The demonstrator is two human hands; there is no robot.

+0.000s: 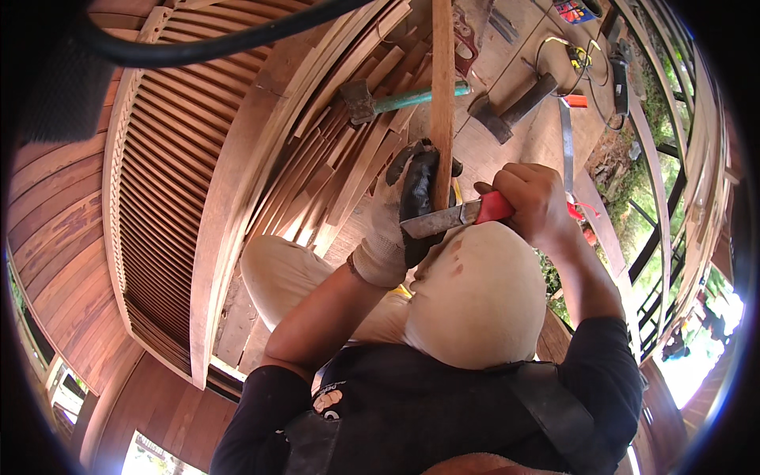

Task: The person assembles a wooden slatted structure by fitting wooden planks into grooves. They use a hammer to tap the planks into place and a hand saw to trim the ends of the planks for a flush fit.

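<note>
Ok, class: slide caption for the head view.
Gloved left hand holding a wood strip, bare right hand holding a red-handled knife across it.

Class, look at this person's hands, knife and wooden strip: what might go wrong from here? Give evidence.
1. The knife might cut the gloved left hand, because its blade reaches across beside the glove while that hand grips the wooden strip.
2. If the right hand slips, the blade could nick the right knee, which shows just below it.
</note>
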